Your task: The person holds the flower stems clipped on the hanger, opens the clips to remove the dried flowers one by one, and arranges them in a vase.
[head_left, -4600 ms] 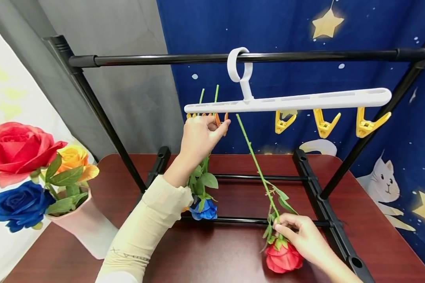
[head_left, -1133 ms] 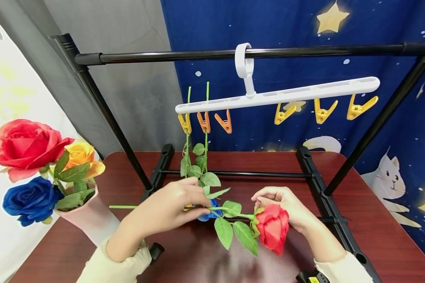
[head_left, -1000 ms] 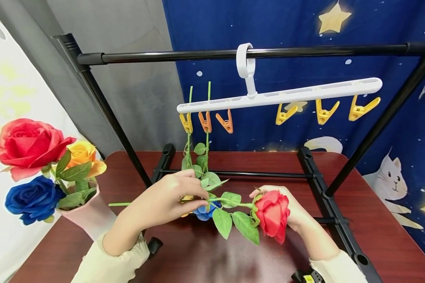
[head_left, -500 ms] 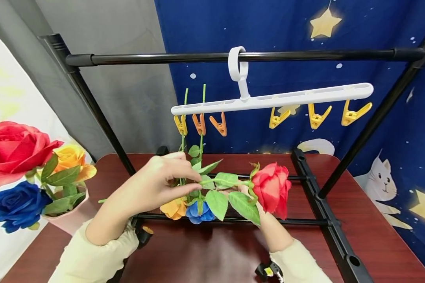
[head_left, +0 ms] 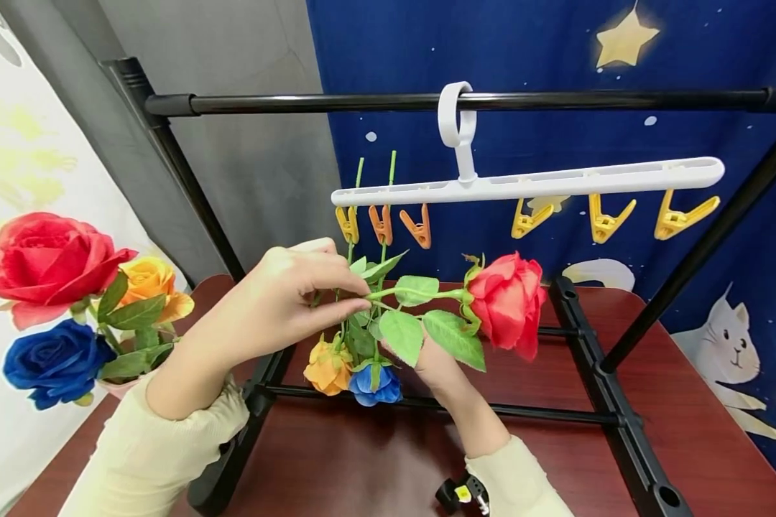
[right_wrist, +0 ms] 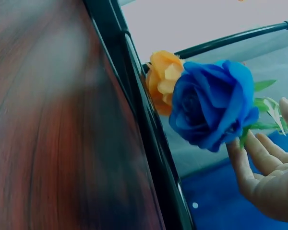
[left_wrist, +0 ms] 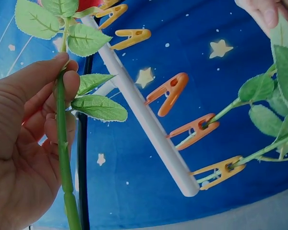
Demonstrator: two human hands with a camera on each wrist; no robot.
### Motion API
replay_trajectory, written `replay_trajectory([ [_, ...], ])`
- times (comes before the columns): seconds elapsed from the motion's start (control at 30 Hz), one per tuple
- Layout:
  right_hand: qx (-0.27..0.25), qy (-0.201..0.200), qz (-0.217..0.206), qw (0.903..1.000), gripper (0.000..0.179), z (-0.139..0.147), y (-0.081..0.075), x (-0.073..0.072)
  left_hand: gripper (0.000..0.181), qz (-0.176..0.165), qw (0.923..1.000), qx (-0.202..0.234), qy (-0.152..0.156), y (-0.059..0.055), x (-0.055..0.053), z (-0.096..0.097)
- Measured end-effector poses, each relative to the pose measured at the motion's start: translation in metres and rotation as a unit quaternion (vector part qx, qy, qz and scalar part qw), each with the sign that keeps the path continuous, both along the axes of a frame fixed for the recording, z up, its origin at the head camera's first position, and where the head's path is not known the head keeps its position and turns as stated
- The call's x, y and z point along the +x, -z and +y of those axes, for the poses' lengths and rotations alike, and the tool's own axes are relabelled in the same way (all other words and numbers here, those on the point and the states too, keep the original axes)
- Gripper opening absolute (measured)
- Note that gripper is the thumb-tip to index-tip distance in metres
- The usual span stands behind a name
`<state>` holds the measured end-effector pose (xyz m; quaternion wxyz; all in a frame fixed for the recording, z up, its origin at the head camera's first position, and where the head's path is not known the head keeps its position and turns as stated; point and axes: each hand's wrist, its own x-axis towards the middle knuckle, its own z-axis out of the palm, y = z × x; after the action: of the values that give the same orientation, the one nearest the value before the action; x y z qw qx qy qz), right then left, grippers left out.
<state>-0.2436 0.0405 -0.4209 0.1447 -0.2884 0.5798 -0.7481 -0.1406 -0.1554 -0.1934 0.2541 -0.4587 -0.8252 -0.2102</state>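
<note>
My left hand (head_left: pixel 278 301) pinches the stem of a red rose (head_left: pixel 507 301) between thumb and fingers. The rose lies sideways, its bloom to the right. Behind its leaves, my right hand (head_left: pixel 436 362) reaches in by the hanging blue rose (head_left: pixel 376 384), partly hidden in the head view. In the right wrist view its fingers (right_wrist: pixel 261 153) are loosely extended beside the blue bloom, near the leaves. A yellow-orange rose (head_left: pixel 328 366) hangs alongside. Their stems go up through a yellow clip (head_left: pixel 347 224) and an orange clip (head_left: pixel 381 224) on the white hanger (head_left: pixel 530 185).
Another orange clip (head_left: pixel 417 227) and several yellow clips hang without flowers. The hanger hooks over a black rack bar (head_left: pixel 265 104). At left stands a vase with red, yellow and blue roses (head_left: pixel 58 362). The rack's lower bars (head_left: pixel 517 411) cross the brown table.
The red rose has passed from my right hand to my left and turned from bloom-down to sideways, then risen. My right hand has moved left behind its leaves to the blue rose.
</note>
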Motion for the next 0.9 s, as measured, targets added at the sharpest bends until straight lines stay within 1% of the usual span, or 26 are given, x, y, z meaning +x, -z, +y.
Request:
replay_trajectory([
  [0.03,0.002,0.002,-0.012,0.9999,0.048,-0.002,0.000,0.002,0.015,0.005,1.0000,0.001,0.000,-0.001,0.001,0.000],
  [0.07,0.010,0.011,-0.035,0.9993,0.051,-0.003,0.004,0.001,0.016,0.012,0.9999,0.001,-0.003,-0.002,0.001,0.000],
  [0.1,0.067,0.055,-0.019,0.9960,0.054,-0.002,-0.013,0.018,0.016,0.020,0.9998,0.002,-0.008,-0.004,0.002,-0.001],
  [0.13,0.074,0.055,-0.016,0.9956,0.051,-0.002,-0.021,0.024,0.017,0.028,0.9995,0.003,-0.013,-0.006,0.004,-0.002],
  [0.2,0.077,0.046,-0.019,0.9958,0.043,-0.002,-0.033,0.033,0.020,0.046,0.9986,0.008,-0.023,-0.010,0.007,-0.004],
  [0.27,0.076,0.028,-0.028,0.9963,0.036,-0.002,-0.038,0.036,0.022,0.058,0.9977,0.014,-0.033,-0.013,0.009,-0.007],
  [0.3,0.075,0.018,-0.025,0.9967,0.033,-0.002,-0.041,0.038,0.023,0.060,0.9974,0.018,-0.037,-0.014,0.011,-0.009],
  [0.37,0.074,0.002,-0.024,0.9969,0.031,-0.003,-0.041,0.038,0.024,0.060,0.9968,0.025,-0.048,-0.016,0.013,-0.014],
  [0.43,0.079,-0.002,-0.019,0.9967,0.031,-0.003,-0.041,0.039,0.022,0.054,0.9963,0.031,-0.059,-0.017,0.016,-0.020],
  [0.47,0.083,0.000,-0.015,0.9964,0.031,-0.004,-0.041,0.039,0.019,0.054,0.9960,0.036,-0.061,-0.017,0.017,-0.023],
  [0.53,0.090,0.008,-0.011,0.9959,0.031,-0.005,-0.041,0.039,0.006,0.056,0.9952,0.047,-0.066,-0.017,0.019,-0.028],
  [0.57,0.094,0.012,-0.012,0.9954,0.030,-0.006,-0.041,0.040,0.007,0.057,0.9946,0.055,-0.067,-0.017,0.020,-0.032],
  [0.67,0.106,0.019,-0.012,0.9942,0.029,-0.009,-0.040,0.043,0.031,0.066,0.9918,0.087,-0.067,-0.014,0.022,-0.039],
  [0.7,0.109,0.021,-0.012,0.9937,0.029,-0.010,-0.039,0.044,0.036,0.068,0.9906,0.096,-0.071,-0.013,0.022,-0.042],
  [0.83,0.119,0.025,-0.003,0.9925,0.026,-0.011,-0.037,0.045,0.038,0.076,0.9853,0.127,-0.085,-0.008,0.024,-0.049],
  [0.87,0.120,0.029,0.001,0.9924,0.026,-0.011,-0.037,0.045,0.037,0.078,0.9841,0.134,-0.086,-0.008,0.024,-0.051],
  [0.9,0.119,0.034,0.004,0.9923,0.026,-0.011,-0.037,0.045,0.032,0.080,0.9828,0.143,-0.085,-0.007,0.024,-0.052],
])
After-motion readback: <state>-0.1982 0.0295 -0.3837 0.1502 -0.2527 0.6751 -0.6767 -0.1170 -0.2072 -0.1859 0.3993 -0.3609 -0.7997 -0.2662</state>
